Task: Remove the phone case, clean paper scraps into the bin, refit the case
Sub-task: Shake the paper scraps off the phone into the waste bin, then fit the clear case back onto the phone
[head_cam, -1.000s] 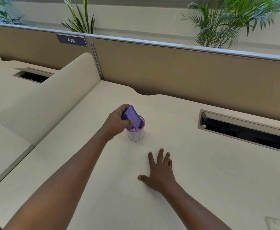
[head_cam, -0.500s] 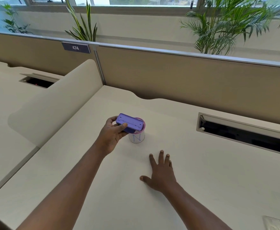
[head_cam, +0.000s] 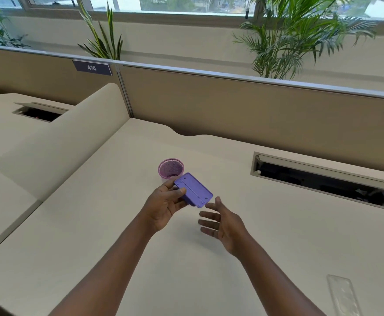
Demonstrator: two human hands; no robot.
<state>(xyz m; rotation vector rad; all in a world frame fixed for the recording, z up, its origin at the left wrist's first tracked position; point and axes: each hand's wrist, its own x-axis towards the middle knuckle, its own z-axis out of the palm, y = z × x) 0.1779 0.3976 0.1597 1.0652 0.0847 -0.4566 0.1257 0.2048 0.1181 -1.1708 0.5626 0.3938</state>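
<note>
My left hand (head_cam: 166, 204) grips a flat purple phone-shaped block (head_cam: 194, 192) by its left end and holds it level above the desk, just in front of a small pink mesh bin (head_cam: 171, 168). The bin stands upright on the desk, and what is inside it cannot be made out. My right hand (head_cam: 222, 222) hovers open with fingers spread, its fingertips just short of the block's near right corner. A clear phone case (head_cam: 342, 295) lies flat on the desk at the lower right, away from both hands.
The beige desk (head_cam: 95, 236) is bounded by a tan partition (head_cam: 232, 103) at the back and a rounded divider (head_cam: 56, 142) on the left. An open cable slot (head_cam: 323, 179) is cut into the desk at the right. Plants stand behind the partition.
My left hand drew the purple block back from over the bin towards me and levelled it. My right hand lifted off the desk and rose towards the block.
</note>
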